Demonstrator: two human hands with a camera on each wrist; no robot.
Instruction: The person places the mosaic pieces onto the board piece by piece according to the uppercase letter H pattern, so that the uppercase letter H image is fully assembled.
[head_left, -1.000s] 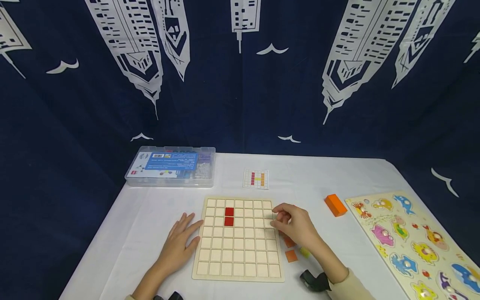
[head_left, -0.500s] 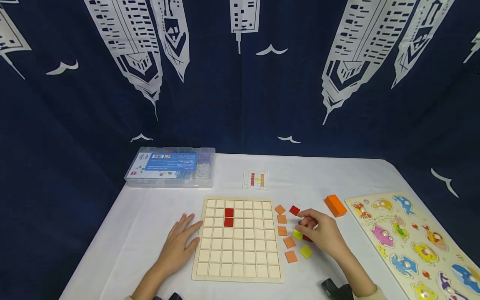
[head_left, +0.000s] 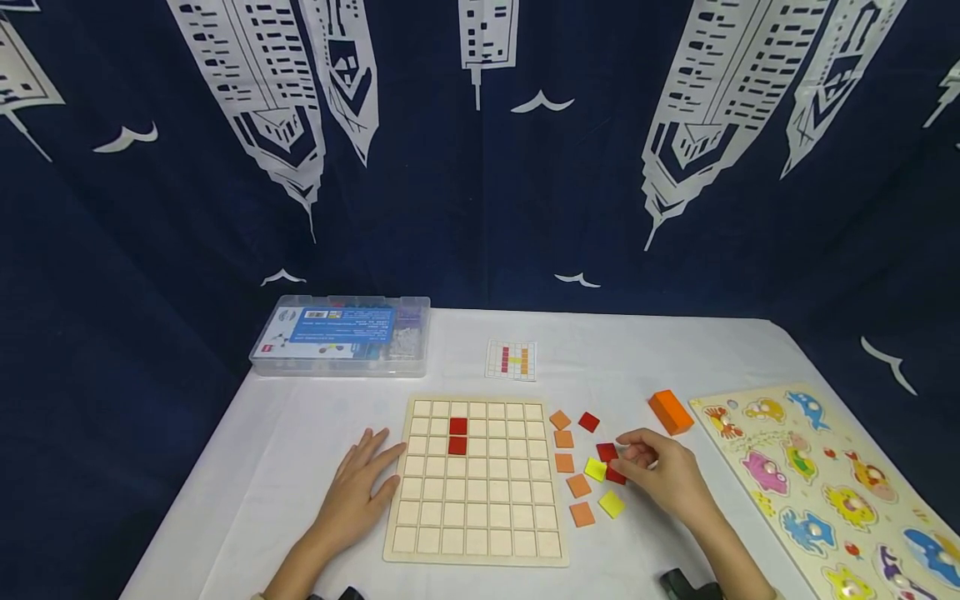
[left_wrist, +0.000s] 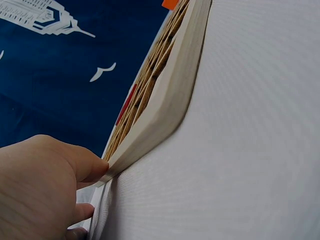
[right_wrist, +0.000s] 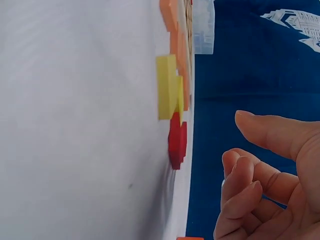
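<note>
A wooden grid board (head_left: 476,508) lies in the middle of the table, two red tiles (head_left: 457,435) set one below the other in its upper squares. My left hand (head_left: 356,496) rests spread at its left side, a fingertip touching the rim (left_wrist: 145,132) in the left wrist view. Beside loose red tiles (head_left: 615,475) hovers my right hand (head_left: 667,477), thumb and fingers apart with nothing between them; the right wrist view shows these fingers (right_wrist: 272,175) raised off the tabletop. Yellow tiles (head_left: 612,503) and a column of orange tiles (head_left: 564,462) lie between that hand and the board.
Behind the board lies a small pattern card (head_left: 512,360). A clear plastic case (head_left: 341,337) sits at the back left. To the right are an orange block (head_left: 671,412) and a sea-animal puzzle board (head_left: 817,467). A navy curtain (head_left: 480,208) hangs behind the table.
My right hand has moved from the board's right edge rightward over the loose tiles to the red ones, uncovering orange, yellow and red tiles. The left hand has stayed put.
</note>
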